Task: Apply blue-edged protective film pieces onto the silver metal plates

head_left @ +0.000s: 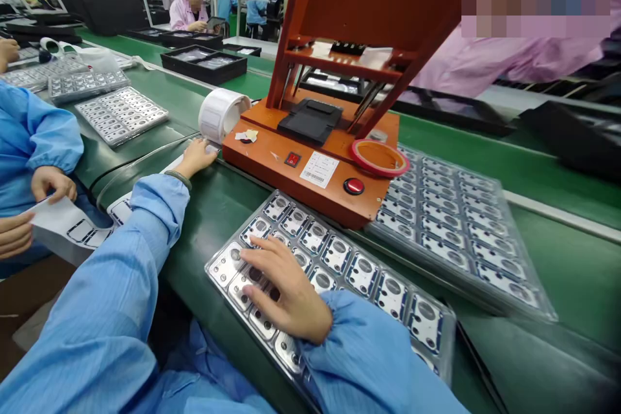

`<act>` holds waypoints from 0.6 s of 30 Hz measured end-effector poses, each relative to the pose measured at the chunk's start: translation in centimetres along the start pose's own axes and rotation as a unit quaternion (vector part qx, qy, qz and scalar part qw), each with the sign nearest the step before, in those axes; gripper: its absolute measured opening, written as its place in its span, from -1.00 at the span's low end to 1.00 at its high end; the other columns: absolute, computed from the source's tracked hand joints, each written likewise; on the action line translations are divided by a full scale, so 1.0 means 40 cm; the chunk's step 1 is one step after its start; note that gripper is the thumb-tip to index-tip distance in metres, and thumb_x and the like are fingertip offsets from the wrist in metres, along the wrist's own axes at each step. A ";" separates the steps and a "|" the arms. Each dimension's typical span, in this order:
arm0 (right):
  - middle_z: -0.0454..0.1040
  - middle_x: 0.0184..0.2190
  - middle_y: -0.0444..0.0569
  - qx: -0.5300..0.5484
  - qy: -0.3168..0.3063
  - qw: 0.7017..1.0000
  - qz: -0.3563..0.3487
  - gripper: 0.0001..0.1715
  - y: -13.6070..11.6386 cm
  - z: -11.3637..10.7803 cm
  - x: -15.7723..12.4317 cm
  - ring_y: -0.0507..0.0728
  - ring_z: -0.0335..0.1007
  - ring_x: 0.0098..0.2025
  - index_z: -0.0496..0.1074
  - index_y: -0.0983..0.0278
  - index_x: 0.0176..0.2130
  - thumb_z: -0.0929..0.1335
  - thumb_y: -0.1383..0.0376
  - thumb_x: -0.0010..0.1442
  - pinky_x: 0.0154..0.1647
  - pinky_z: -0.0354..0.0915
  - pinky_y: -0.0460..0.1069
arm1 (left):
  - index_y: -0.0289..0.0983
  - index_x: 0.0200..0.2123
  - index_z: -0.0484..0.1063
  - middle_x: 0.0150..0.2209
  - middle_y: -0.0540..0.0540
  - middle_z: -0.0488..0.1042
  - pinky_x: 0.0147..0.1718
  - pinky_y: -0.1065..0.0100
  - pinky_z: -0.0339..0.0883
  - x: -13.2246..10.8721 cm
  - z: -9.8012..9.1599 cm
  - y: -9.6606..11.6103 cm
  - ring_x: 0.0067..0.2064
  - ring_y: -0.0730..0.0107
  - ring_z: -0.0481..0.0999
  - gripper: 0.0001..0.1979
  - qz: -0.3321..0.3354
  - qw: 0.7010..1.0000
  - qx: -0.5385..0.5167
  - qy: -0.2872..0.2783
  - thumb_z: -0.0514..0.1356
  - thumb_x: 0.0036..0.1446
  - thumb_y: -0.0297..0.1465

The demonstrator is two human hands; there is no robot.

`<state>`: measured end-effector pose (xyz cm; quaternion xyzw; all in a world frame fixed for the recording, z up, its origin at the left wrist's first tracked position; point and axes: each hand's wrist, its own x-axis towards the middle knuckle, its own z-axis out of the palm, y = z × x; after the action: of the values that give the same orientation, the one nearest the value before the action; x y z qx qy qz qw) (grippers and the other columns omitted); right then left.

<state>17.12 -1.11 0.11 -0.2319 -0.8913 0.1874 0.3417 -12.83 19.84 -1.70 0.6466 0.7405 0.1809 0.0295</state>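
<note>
My left hand (196, 156) reaches forward in a blue sleeve and rests its fingers on a white label strip beside a roll of white labels (222, 114); the fingers curl down onto the strip. My right hand (286, 291) lies flat, fingers spread, on a clear plastic tray (369, 278) of small metal parts at the near edge of the green belt. An orange press machine (320, 142) stands just beyond both hands.
A stack of similar part trays (460, 220) lies to the right of the press, and a red tape ring (378, 156) rests on its base. A co-worker's hands (29, 213) at the left hold a label sheet. More trays (121, 113) lie far left.
</note>
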 end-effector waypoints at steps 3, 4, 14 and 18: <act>0.52 -0.03 0.11 0.019 -0.017 1.000 0.006 -0.53 0.002 -0.006 0.000 0.26 0.29 0.18 0.31 0.26 0.08 0.35 0.24 0.18 0.22 0.15 0.25 | -0.37 0.07 0.36 0.16 -0.29 0.34 0.14 0.18 0.13 0.041 0.004 -0.006 0.20 0.07 0.27 -0.55 0.005 0.999 0.011 -0.030 0.08 0.12 -0.33; 0.53 -0.03 0.10 0.026 -0.021 0.999 0.010 -0.55 0.001 -0.007 0.000 0.25 0.29 0.19 0.32 0.26 0.06 0.35 0.24 0.18 0.23 0.13 0.24 | -0.37 0.06 0.38 0.14 -0.29 0.37 0.12 0.18 0.16 0.048 0.003 -0.010 0.18 0.06 0.30 -0.55 0.005 0.999 0.016 -0.042 0.08 0.12 -0.30; 0.59 -0.13 0.01 -0.011 -0.026 1.000 0.010 -0.63 0.024 0.039 -0.019 0.08 0.30 0.18 0.43 0.28 -0.11 0.30 0.08 0.22 0.35 -0.16 0.06 | -0.34 0.09 0.35 0.13 -0.31 0.39 0.03 -0.01 0.25 0.084 0.033 -0.053 0.12 -0.12 0.39 -0.43 0.002 0.991 0.085 -0.104 0.11 0.11 -0.11; 0.62 -0.21 -0.06 -0.071 -0.041 0.997 -0.007 -0.68 0.025 0.053 -0.023 0.09 0.37 0.12 0.45 0.25 -0.18 0.29 0.08 0.21 0.38 -0.40 0.13 | -0.34 0.07 0.32 0.21 -0.27 0.31 0.12 -0.05 0.15 0.104 0.067 -0.065 0.19 0.00 0.32 -0.47 0.008 0.989 0.115 -0.093 0.01 0.18 -0.11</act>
<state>16.54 -1.15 -2.33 -0.2415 -0.9171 0.1304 0.2892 -15.22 24.25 -4.21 0.6659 0.7449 0.0343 0.0222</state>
